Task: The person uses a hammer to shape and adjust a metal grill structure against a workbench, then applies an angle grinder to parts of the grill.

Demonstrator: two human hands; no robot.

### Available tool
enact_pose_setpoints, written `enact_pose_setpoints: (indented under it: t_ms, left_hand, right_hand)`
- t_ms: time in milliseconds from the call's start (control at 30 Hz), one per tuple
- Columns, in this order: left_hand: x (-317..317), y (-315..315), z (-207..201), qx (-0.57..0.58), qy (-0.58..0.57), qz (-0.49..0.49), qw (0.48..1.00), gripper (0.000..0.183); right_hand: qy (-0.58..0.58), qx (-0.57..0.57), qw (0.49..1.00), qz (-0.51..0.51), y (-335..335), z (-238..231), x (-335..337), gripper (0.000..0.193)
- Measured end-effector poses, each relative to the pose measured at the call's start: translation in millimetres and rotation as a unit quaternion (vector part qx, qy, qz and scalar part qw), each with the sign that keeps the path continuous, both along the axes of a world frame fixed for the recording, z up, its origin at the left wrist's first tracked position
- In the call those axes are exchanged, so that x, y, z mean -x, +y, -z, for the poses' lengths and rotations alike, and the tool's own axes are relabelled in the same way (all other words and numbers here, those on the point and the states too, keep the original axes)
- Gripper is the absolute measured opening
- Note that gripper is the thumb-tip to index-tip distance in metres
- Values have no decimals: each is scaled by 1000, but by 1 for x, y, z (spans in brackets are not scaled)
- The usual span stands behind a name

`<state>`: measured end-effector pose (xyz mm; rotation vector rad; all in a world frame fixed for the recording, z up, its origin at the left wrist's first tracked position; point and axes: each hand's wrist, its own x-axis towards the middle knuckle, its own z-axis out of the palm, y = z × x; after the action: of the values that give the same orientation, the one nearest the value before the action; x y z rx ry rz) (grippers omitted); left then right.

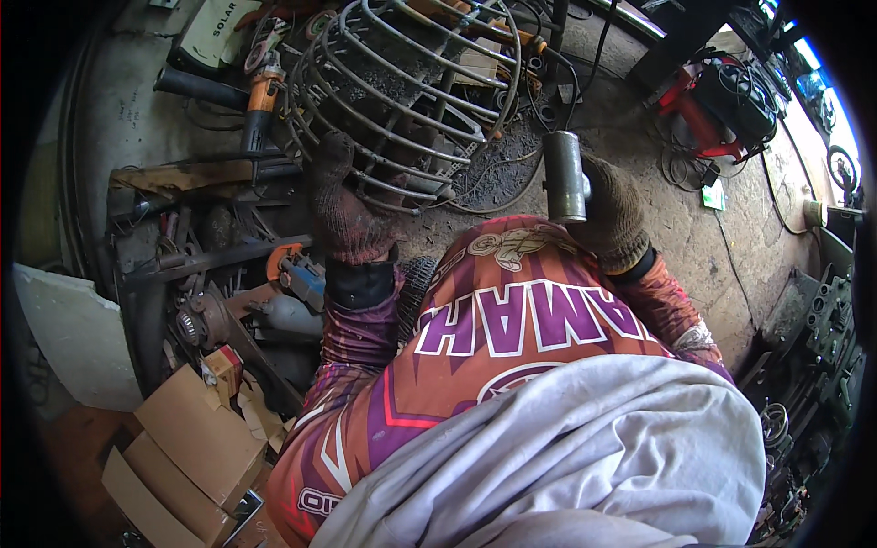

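A round cage of bent metal bars (429, 96) stands in front of me, its near edge low and toward me. My left hand (352, 205), in a dark knitted glove, is closed around the bars at the cage's near left edge; some fingers are behind the bars. To the right of the cage, my right hand (614, 210), gloved too, is closed on a hammer. The thick cylindrical steel head of the hammer (566, 178) points up, apart from the cage. Most of its handle is hidden by the glove.
An orange angle grinder (263, 96) lies left of the cage. Scrap metal and an open cardboard box (196, 438) crowd the left side. A red and black machine with cables (713, 110) sits at the far right. Heavy machinery (822, 338) stands along the right edge.
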<state>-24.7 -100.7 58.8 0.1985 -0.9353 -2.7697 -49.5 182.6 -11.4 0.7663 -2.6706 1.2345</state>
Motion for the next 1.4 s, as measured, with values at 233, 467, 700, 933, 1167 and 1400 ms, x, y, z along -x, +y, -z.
enact_pose_setpoints:
  t_ms: [233,467,700,933,1167,1400]
  left_hand:
    - [-2,-2,9,54,-32,-32,998,60]
    - [-2,6,2,80,-10,-35,996,60]
    - [0,18,-7,192,-116,-97,970,57]
    - [-3,28,-13,268,-125,-117,948,57]
    - [-1,28,-22,210,-100,-53,971,56]
    - [15,12,-17,210,-43,-74,974,55]
  right_hand:
    - [100,4,995,-13,-7,-15,3,48]
    - [33,-7,999,-39,-15,-32,3,53]
    - [127,-15,988,-90,-14,-44,1,63]
    - [108,-77,991,-31,-17,-27,21,56]
    - [211,-68,968,-115,-1,-49,6,52]
    - [95,-70,993,15,-1,-32,21,50]
